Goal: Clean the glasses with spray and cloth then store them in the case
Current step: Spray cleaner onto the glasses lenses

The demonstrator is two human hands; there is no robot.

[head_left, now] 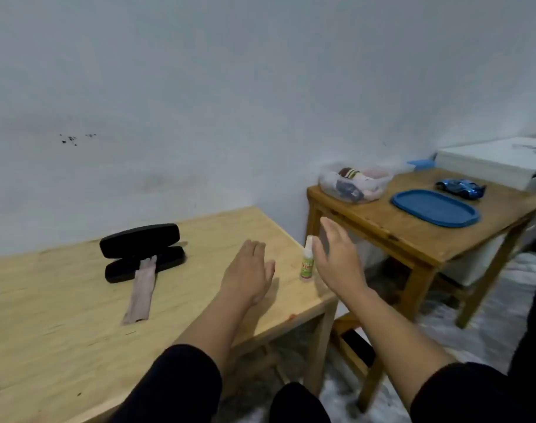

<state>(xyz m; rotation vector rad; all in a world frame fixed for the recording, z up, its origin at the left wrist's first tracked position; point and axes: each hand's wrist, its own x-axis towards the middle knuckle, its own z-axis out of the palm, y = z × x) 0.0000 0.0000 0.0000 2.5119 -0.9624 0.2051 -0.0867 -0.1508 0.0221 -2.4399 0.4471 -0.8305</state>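
Observation:
A black glasses case (143,252) lies open on the light wooden table (62,315), lid raised. A pale pink cloth (142,288) hangs out of the case onto the tabletop. A small spray bottle (307,260) with a green label stands upright near the table's right edge. My right hand (336,256) hovers just right of the bottle, fingers straight, not touching it. My left hand (250,271) lies flat above the table left of the bottle, holding nothing. No glasses are visible.
A darker wooden side table (413,236) stands to the right, carrying a clear tub of small items (353,182), a blue lid (436,208) and a blue toy car (460,187). A white box (492,161) sits behind it. The wall is close behind.

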